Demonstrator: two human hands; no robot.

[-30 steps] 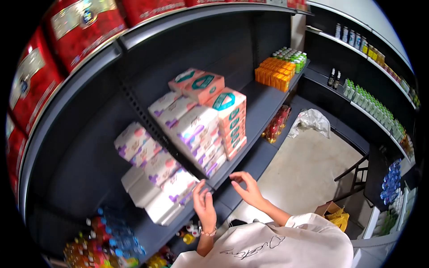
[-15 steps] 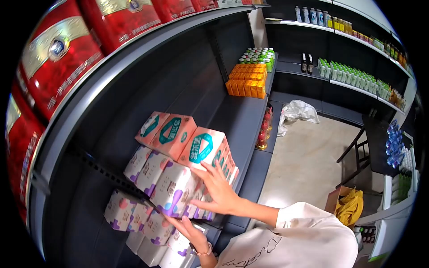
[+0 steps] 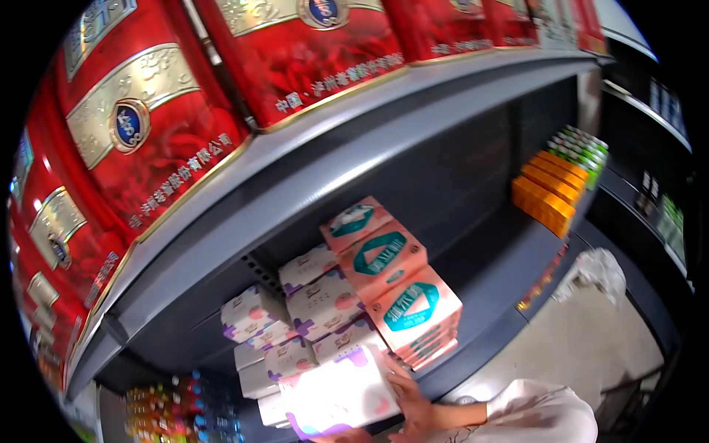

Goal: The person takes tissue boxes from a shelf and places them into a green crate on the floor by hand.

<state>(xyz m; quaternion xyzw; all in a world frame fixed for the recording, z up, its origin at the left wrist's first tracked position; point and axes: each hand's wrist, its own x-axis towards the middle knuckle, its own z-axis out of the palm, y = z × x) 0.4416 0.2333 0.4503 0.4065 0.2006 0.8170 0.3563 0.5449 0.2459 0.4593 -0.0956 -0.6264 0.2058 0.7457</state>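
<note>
A white tissue pack [image 3: 340, 395] with purple marks lies in front of the tissue stack, bright and close to me. My right hand [image 3: 412, 406] grips its right side, fingers along the edge. At the pack's near edge, my left hand [image 3: 346, 437] holds it from below, mostly cut off by the frame. Behind it, more white tissue packs [image 3: 325, 301] stand stacked on the shelf. Pink tissue packs [image 3: 413, 310] with teal labels adjoin them on the right.
Large red boxes [image 3: 325, 59] line the shelf above, over its grey front edge [image 3: 354, 173]. Orange packs [image 3: 546, 193] and green-and-white bottles [image 3: 580, 151] sit farther along. Coloured drink bottles [image 3: 181, 410] stand at lower left. A white plastic bag [image 3: 594, 277] lies on the floor.
My view has swung left and closer to the shelf. My right hand, spread against the stack before, now grips the near tissue pack's side. The left hand has moved to its near edge.
</note>
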